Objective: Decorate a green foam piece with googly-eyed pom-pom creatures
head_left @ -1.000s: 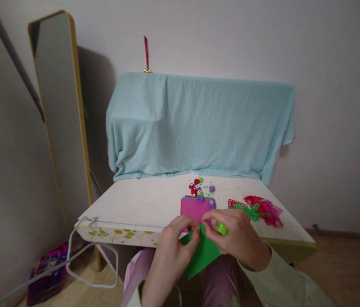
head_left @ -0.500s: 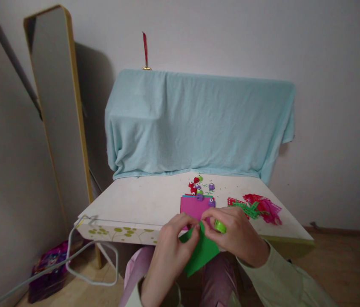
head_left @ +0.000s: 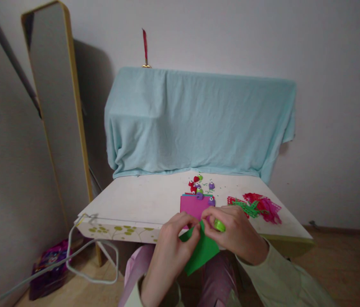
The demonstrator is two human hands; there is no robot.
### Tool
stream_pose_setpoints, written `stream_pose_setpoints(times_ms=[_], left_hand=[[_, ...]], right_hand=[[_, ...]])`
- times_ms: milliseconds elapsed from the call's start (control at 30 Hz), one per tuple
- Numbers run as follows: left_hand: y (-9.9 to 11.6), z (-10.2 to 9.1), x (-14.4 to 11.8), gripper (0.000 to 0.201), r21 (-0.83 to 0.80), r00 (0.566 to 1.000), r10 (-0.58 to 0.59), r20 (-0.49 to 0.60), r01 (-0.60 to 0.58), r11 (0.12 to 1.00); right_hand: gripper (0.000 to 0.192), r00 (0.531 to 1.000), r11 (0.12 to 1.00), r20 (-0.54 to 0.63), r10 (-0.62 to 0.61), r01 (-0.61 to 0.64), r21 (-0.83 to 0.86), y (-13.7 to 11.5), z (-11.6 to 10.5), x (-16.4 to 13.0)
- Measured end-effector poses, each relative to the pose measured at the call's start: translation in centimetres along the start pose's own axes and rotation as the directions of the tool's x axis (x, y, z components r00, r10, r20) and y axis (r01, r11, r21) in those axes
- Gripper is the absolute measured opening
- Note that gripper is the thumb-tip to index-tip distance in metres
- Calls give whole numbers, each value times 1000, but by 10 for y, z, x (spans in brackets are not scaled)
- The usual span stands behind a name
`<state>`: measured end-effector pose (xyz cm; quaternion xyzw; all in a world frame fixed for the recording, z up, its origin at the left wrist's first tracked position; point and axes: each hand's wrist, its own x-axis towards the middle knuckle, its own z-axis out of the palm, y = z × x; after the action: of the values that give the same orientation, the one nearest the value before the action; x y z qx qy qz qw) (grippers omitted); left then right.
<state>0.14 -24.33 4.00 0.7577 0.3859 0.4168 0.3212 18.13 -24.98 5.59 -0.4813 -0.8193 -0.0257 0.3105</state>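
Held up before the near edge of the table (head_left: 135,200), above the lap: a green sheet (head_left: 202,251), tilted, with a corner pointing down and its upper part partly covered by fingers. Pinched near the top corner between thumb and forefinger of the left hand (head_left: 178,238); pinched there too by thumb and forefinger of the right hand (head_left: 232,228). Too small to make out: the exact grip at the tips. Tucked within the right hand, mostly hidden by curled fingers: a lime-green object (head_left: 219,225).

Just beyond, on the table: a paper stack (head_left: 194,204), pink on top, near part hidden behind the hands, with slivers of teal and red at the far edge. Farther back, small red, green and purple pieces (head_left: 195,184), overlapping, among green specks. To the right, perforated strips (head_left: 256,207), too tangled to count. Behind, a pale blue cloth (head_left: 199,123), draped over something hidden. Far left, a tall mirror (head_left: 52,94); below, a white cable (head_left: 93,280), cut off by the frame.
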Motion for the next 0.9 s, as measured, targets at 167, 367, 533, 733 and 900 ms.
stream_pose_setpoints(times_ms=[167, 367, 533, 733, 900], left_hand=[[2, -1, 0, 14, -7, 1000, 4, -11, -4, 1000], [1, -1, 0, 14, -6, 1000, 4, -14, -4, 1000], [1, -1, 0, 14, -2, 1000, 8, -17, -8, 1000], [-1, -2, 1, 14, 15, 1000, 12, -13, -12, 1000], [0, -2, 1, 14, 13, 1000, 10, -5, -10, 1000]], right_hand=[[13, 1000, 1000, -6, 9, -10, -14, -1, -1, 0], [14, 1000, 1000, -22, 2, -3, -31, -2, -2, -1], [11, 1000, 1000, -17, 6, -6, -29, -3, -2, 1], [13, 1000, 999, -18, 3, -4, -33, -2, -2, 0], [11, 1000, 999, -28, -13, 12, -34, -2, -1, -1]])
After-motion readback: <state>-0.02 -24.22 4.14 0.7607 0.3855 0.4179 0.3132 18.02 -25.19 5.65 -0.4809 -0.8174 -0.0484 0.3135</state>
